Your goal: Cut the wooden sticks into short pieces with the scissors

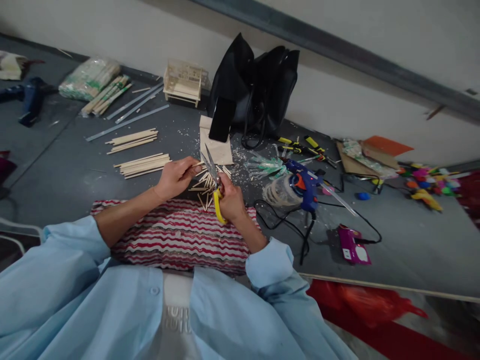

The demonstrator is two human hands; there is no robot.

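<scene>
Between thumb and fingers, my left hand (175, 178) pinches a thin wooden stick (197, 164), its tip close to the scissor blades. My right hand (231, 199) grips scissors (219, 204) with yellow handles, the blades pointing up and away from me, somewhat apart. Below the blades lies a loose pile of short cut sticks (206, 181). Left of my left hand are two rows of longer sticks, a nearer bundle (144, 165) and a farther bundle (133, 140). Both hands are above the far edge of a red and white striped cloth (161, 235).
A black phone (222, 120) leans on a black bag (258, 85). A small wooden model (183, 85) stands at the back. To the right, a blue glue gun (305, 185) rests on a plastic container (279, 191), with cords trailing around a purple box (352, 245).
</scene>
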